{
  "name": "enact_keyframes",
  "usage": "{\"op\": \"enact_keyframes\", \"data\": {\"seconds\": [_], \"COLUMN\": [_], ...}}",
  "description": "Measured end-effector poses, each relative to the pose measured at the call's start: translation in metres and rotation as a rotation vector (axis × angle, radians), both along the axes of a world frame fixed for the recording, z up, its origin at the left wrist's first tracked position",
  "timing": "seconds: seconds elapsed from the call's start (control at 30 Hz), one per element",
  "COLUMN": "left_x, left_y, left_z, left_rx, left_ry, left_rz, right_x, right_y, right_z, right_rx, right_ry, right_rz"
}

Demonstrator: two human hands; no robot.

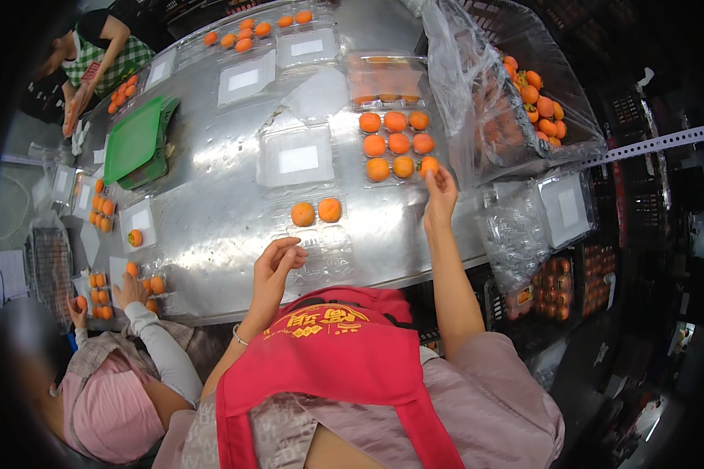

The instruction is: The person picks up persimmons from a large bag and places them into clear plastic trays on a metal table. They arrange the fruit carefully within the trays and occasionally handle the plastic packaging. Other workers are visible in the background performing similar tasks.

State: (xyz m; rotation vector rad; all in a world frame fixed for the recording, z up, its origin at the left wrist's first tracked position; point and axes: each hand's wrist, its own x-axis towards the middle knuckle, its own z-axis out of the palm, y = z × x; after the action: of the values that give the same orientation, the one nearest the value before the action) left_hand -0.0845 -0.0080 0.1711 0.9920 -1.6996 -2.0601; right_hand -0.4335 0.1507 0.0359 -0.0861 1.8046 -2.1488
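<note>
My right hand [442, 193] pinches an orange persimmon [428, 166] at the near right corner of a clear plastic clamshell tray. The other persimmons [399, 143] in that tray sit in rows of three, and its lid [385, 79] is folded back on the far side. My left hand [277, 265] is empty, its fingers loosely bent, over the left edge of a nearer clear plastic tray [328, 261]. Two persimmons [317, 212] fill that tray's far row; the visible cups nearer me hold none. Its lid with a white label [298, 159] lies open beyond them.
A plastic-lined crate [540, 111] of persimmons stands at the right, above stacked clear containers [563, 199]. A green bin [135, 143] sits left on the metal table [211, 205]. One co-worker's hand [130, 290] handles persimmons at the left; another person [102, 53] stands across.
</note>
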Motion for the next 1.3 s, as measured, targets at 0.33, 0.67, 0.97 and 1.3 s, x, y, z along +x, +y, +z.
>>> {"op": "enact_keyframes", "data": {"seconds": [0.33, 0.67, 0.97, 1.3], "left_x": [-0.122, -0.134, -0.124, -0.115], "left_y": [0.009, 0.019, 0.022, 0.026], "left_z": [0.035, 0.049, 0.047, 0.044], "left_rx": [-0.072, -0.344, -0.449, -0.365], "left_ry": [0.116, 0.133, 0.137, 0.178], "left_rz": [-0.233, -0.173, -0.164, -0.223], "right_x": [0.109, 0.123, 0.129, 0.134], "right_y": [-0.025, -0.015, -0.012, -0.005], "right_z": [0.119, 0.116, 0.113, 0.110], "right_rx": [-0.472, -0.464, -0.452, -0.426], "right_ry": [-0.172, -0.251, -0.252, -0.190], "right_rz": [0.412, 0.532, 0.571, 0.589]}}
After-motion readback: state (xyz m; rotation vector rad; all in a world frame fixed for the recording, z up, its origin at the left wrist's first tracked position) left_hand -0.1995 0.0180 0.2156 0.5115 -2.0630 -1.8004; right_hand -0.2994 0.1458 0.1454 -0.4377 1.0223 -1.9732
